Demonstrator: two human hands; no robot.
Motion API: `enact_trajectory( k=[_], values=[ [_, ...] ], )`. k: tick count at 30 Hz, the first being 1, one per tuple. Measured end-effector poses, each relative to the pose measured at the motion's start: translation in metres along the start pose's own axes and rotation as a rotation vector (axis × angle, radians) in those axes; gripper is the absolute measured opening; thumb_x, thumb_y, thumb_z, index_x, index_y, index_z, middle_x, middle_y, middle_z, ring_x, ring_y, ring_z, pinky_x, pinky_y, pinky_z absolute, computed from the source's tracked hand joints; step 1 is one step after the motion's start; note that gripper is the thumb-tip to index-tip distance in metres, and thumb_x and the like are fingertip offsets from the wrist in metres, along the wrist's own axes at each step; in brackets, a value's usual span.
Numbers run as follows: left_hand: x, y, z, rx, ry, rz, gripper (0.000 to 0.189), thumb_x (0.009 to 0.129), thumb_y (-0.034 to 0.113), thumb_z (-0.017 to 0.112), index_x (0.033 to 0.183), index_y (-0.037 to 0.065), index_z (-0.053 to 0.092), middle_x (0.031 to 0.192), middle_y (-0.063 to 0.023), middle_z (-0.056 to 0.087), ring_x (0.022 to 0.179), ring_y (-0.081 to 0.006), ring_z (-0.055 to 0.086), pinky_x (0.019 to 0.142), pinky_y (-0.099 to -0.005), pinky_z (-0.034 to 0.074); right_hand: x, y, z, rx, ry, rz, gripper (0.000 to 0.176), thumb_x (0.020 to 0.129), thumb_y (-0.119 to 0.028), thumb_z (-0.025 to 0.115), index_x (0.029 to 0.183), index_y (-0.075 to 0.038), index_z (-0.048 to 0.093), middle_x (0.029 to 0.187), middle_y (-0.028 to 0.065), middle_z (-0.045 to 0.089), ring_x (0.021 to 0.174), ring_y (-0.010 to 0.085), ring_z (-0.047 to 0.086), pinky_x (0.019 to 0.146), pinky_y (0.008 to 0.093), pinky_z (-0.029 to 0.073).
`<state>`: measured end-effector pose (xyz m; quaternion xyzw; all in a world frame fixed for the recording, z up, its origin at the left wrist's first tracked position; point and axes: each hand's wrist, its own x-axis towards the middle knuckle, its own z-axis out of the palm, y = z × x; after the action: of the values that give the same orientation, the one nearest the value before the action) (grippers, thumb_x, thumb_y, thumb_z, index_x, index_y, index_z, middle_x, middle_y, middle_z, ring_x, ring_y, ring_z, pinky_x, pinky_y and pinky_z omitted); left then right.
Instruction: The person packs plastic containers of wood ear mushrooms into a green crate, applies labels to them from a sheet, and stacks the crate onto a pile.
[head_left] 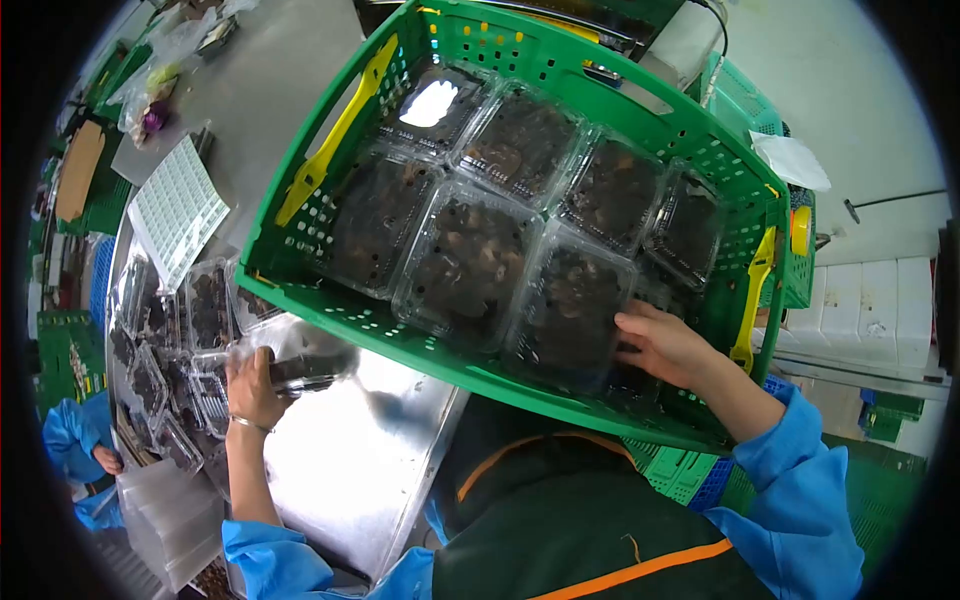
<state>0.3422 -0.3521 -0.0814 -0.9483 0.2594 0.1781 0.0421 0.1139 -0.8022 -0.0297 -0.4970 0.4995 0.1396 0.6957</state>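
A green plastic crate (600, 415) with yellow handle strips holds rows of clear plastic boxes, full of dark, crinkled pieces that look like dried black fungus. My right hand (665, 345) reaches inside the crate, its fingers curled against the right edge of a front box (570, 300); part of its grip is hidden. Left of the crate, my left hand (257, 390) is closed around the end of another filled clear box (310, 358), slightly blurred, above the shiny metal tabletop (340, 450).
More filled boxes (170, 400) crowd the table's left side, near a stack of clear plastic containers (175, 515). A printed white sheet (180, 210) lies behind them. At far left a person's blue sleeve (75, 440) shows. Another green crate (800, 240) stands at right.
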Motion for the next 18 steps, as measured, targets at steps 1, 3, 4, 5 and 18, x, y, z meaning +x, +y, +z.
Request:
enact_trajectory(
  k=[1,3,4,5,18],
  values=[
    [-0.011,0.02,-0.023,-0.083,-0.047,-0.196,0.059,0.055,0.018,0.078,0.102,0.006,0.044,0.084,-0.0167,0.057,0.08,-0.0359,0.056,0.08,-0.0417,0.044,-0.006,-0.006,0.003,-0.2,0.07,-0.038,0.07,0.083,-0.022,0.058,0.137,-0.004,0.017,0.136,0.0114,0.031,0.121,0.0252,0.035,0.098,0.0409,0.031],
    [-0.049,0.0,-0.035,-0.554,0.176,-0.32,0.057,0.061,0.019,0.075,0.106,0.003,0.046,0.087,-0.0112,0.058,0.08,-0.0233,0.058,0.07,-0.0325,0.046,-0.021,-0.008,-0.006,-0.289,0.07,-0.356,0.074,0.082,-0.022,0.06,0.138,-0.006,0.015,0.138,0.0127,0.027,0.124,0.0259,0.032,0.098,0.0408,0.03],
    [-0.07,-0.001,-0.051,-0.956,0.3,-0.428,0.059,0.067,0.018,0.073,0.115,0.001,0.044,0.092,-0.0087,0.057,0.082,-0.0192,0.055,0.071,-0.0294,0.045,-0.033,-0.011,-0.009,-0.389,0.092,-0.671,0.078,0.08,-0.022,0.061,0.139,-0.007,0.013,0.14,0.014,0.022,0.126,0.0267,0.029,0.099,0.0406,0.029],
    [-0.097,-0.007,-0.059,-1.26,0.381,-0.561,0.064,0.071,0.018,0.07,0.123,-0.001,0.038,0.102,-0.0126,0.055,0.089,-0.0232,0.056,0.077,-0.0326,0.046,-0.051,-0.026,-0.002,-0.217,-0.168,-0.614,0.083,0.077,-0.022,0.065,0.139,-0.008,0.012,0.141,0.015,0.019,0.127,0.0275,0.026,0.1,0.041,0.028],
    [-0.11,0.134,-0.027,-1.096,-0.039,-0.124,0.015,0.088,0.009,0.05,0.086,-0.002,0.06,0.07,-0.0064,0.059,0.063,-0.0099,0.057,0.051,-0.0222,0.045,-0.085,-0.013,-0.058,0.129,0.191,-0.389,0.038,0.086,-0.021,0.054,0.117,0.001,0.047,0.108,0.0092,0.058,0.097,0.0206,0.057,0.085,0.0339,0.046]
  ],
)
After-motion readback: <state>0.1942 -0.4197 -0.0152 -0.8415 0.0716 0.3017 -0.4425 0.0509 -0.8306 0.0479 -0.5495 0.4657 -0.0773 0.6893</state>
